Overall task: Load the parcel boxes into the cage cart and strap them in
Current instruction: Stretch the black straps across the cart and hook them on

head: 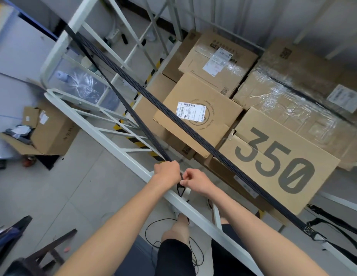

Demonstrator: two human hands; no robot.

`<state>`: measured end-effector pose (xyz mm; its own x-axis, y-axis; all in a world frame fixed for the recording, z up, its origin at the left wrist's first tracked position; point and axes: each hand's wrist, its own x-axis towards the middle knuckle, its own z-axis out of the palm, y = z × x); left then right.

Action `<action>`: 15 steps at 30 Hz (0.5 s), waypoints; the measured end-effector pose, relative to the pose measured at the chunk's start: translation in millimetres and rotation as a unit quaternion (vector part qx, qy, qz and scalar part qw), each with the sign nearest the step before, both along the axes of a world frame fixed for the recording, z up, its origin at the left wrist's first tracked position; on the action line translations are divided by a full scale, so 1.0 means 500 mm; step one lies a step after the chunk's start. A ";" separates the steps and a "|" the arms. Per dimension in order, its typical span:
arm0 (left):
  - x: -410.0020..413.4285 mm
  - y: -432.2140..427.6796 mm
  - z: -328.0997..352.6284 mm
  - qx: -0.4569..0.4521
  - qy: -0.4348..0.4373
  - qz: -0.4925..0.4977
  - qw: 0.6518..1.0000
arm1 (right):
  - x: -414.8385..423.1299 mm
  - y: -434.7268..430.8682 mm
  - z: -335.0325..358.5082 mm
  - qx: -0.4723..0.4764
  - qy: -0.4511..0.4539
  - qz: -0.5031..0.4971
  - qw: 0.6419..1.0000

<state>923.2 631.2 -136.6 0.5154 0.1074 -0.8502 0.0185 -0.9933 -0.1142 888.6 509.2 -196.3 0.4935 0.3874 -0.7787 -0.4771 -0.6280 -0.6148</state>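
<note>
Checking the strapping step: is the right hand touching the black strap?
Touching. The head view shows the right hand pinching the black strap at the cart rail.

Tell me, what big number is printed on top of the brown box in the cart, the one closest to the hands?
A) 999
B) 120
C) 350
C: the cardboard box, whose near corner the black strap crosses, has 350 printed on it in big dark digits.
</note>
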 end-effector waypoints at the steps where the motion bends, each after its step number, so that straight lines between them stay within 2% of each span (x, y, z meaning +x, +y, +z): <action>1: 0.000 0.013 0.007 0.011 0.001 -0.009 1.000 | 0.003 0.015 0.002 -0.004 -0.007 0.016 1.000; 5: 0.012 0.046 0.041 0.031 -0.041 -0.053 0.997 | 0.011 0.044 0.012 -0.013 0.000 0.056 0.998; 9: 0.030 0.042 0.078 -0.004 -0.111 -0.085 0.990 | 0.010 0.044 0.041 -0.018 -0.013 0.083 0.996; 15: 0.005 0.026 0.135 -0.065 -0.143 -0.096 0.983 | 0.021 0.022 0.130 -0.039 -0.074 0.099 0.992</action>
<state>925.8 644.1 -68.9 0.7353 -0.1147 -0.6680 -0.1577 -0.9875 -0.0041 898.9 520.0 -131.2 0.5251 0.4291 -0.7349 -0.2478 -0.7491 -0.6144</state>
